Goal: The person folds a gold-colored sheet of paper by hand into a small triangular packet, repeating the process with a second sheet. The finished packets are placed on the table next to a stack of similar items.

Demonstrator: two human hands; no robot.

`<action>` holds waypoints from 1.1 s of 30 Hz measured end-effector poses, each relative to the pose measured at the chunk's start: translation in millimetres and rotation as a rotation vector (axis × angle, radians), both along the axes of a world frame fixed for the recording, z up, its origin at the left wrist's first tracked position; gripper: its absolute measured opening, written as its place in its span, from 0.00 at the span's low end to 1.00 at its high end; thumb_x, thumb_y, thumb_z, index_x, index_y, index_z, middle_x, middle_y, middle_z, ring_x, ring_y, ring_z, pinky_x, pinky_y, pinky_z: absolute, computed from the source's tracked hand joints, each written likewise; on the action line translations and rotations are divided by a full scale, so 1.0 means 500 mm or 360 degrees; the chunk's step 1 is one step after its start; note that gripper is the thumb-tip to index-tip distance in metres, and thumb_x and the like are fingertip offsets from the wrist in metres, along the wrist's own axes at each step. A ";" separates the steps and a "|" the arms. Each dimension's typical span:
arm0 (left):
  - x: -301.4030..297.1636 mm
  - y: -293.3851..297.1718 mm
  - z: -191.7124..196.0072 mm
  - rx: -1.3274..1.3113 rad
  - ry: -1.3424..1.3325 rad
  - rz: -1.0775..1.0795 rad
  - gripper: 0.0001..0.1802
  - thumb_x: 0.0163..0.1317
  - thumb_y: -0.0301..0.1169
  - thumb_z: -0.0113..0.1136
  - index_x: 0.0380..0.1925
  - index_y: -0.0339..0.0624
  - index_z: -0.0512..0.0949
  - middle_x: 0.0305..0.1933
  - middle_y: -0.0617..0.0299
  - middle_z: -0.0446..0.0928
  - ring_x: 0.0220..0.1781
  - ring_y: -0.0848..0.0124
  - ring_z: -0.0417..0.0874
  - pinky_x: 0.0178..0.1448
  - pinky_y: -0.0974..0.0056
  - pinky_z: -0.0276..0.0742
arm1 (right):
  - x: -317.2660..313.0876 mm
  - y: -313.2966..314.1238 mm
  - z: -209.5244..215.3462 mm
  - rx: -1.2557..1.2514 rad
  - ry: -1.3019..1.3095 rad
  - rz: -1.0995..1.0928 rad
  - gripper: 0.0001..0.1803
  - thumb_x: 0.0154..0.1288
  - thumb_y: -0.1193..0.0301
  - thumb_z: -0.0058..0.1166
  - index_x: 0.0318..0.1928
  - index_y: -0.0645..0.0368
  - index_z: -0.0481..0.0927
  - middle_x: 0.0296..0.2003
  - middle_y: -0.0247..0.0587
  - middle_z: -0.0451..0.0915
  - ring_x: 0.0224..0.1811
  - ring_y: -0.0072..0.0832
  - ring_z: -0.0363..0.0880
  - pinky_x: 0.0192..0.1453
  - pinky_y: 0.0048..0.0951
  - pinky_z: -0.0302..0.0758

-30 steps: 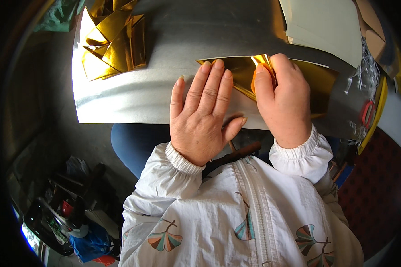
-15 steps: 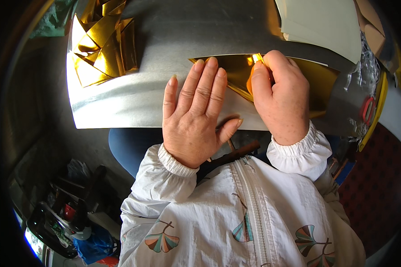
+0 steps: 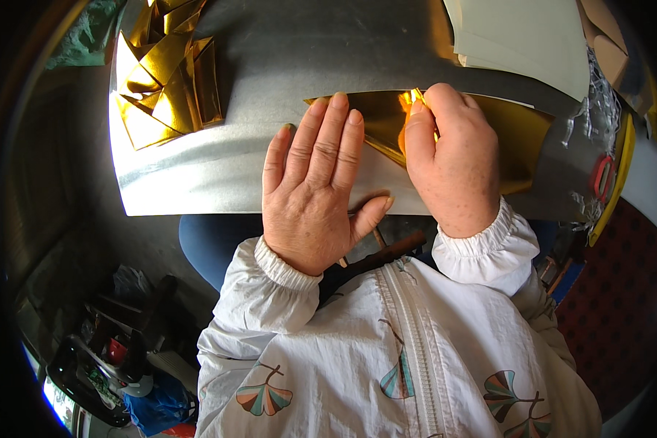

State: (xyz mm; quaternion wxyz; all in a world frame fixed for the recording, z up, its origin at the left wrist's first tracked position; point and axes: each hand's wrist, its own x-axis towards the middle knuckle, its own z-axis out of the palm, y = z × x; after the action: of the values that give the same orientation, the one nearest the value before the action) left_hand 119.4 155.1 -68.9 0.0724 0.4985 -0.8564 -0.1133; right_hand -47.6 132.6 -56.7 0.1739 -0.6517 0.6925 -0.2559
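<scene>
A sheet of shiny gold foil paper (image 3: 514,135) lies on the grey metal-topped table (image 3: 328,51) in front of me. My left hand (image 3: 314,175) rests flat on its left end, fingers stretched out and thumb apart. Between thumb and bent fingers, my right hand (image 3: 456,153) pinches a raised fold of the foil near the middle of the sheet. Part of the paper is hidden under both hands. To the far left sit several folded gold paper pieces (image 3: 169,80), bunched together.
At the far right lies a stack of pale paper sheets (image 3: 522,44). Red-handled scissors (image 3: 602,177) and clear plastic strands (image 3: 597,95) are by the right edge, beside a yellow strip (image 3: 620,171). Down on the left floor is a blue bag (image 3: 153,405).
Both hands have shifted slightly left. My right hand keeps its pinch on the foil, and my left hand still lies flat.
</scene>
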 end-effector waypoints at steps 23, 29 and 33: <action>-0.001 -0.001 -0.005 -0.0111 0.0094 0.0002 0.42 0.58 0.66 0.50 0.67 0.54 0.68 0.74 0.55 0.60 0.75 0.58 0.61 0.73 0.47 0.55 | 0.000 0.021 -0.009 0.0036 0.0393 -0.0202 0.12 0.69 0.62 0.52 0.34 0.57 0.72 0.30 0.45 0.80 0.29 0.43 0.82 0.28 0.40 0.77; 0.005 -0.004 -0.002 -0.0162 0.0004 -0.0133 0.45 0.57 0.71 0.46 0.67 0.56 0.68 0.74 0.48 0.58 0.75 0.52 0.60 0.73 0.43 0.53 | -0.003 0.037 -0.030 -0.0108 0.0481 -0.0241 0.10 0.69 0.63 0.52 0.39 0.55 0.71 0.33 0.43 0.80 0.30 0.42 0.82 0.29 0.39 0.77; 0.004 -0.003 0.002 -0.0190 -0.0002 -0.0138 0.45 0.56 0.70 0.49 0.67 0.56 0.68 0.73 0.47 0.59 0.74 0.51 0.61 0.72 0.43 0.54 | -0.015 0.034 -0.038 -0.0330 0.0504 -0.0113 0.08 0.67 0.65 0.54 0.40 0.55 0.72 0.38 0.40 0.79 0.28 0.41 0.82 0.25 0.37 0.77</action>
State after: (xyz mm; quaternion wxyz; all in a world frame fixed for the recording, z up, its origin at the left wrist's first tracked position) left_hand 121.2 153.5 -67.7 0.0965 0.4557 -0.8825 -0.0648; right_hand -54.9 149.7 -75.8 -0.0145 -0.6734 0.7038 -0.2260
